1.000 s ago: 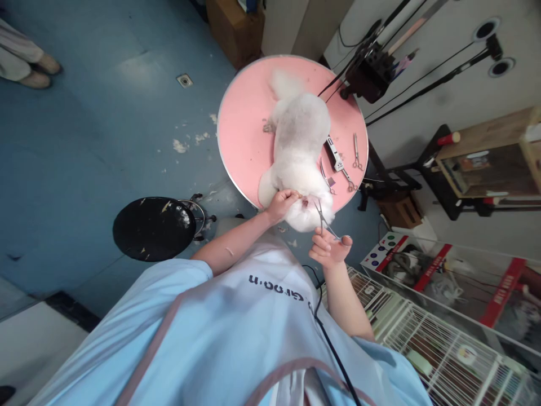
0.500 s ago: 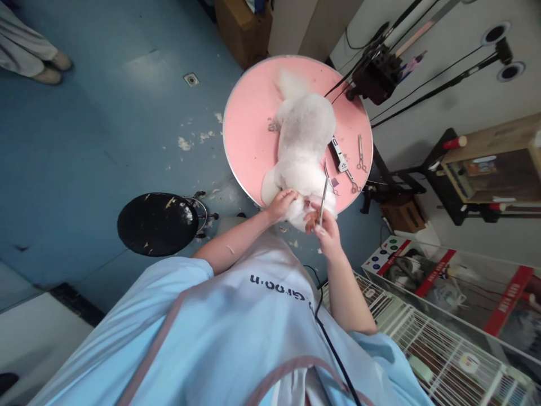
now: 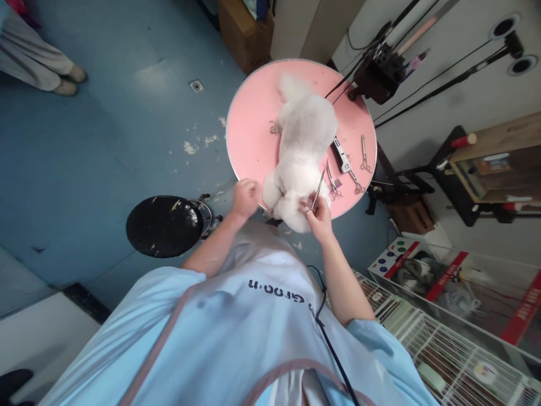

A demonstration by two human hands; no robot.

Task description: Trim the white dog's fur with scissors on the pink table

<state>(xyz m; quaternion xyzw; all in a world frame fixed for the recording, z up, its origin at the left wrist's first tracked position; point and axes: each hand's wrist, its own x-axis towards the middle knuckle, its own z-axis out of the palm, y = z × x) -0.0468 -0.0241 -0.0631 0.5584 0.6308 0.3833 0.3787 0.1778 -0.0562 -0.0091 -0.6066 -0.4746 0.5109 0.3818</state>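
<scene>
At the near rim of the round pink table (image 3: 249, 129), your right hand (image 3: 319, 217) grips the scissors (image 3: 320, 185), points aimed away, at the right side of the head of the white dog (image 3: 306, 127); your left hand (image 3: 246, 197) hangs curled by the near-left rim, apart from the dog, and whether its fingers pinch anything I cannot tell. Right hand nearer: from its grip the dog's body lies away and slightly left, long axis running from head at the near rim to tail toward the far rim.
</scene>
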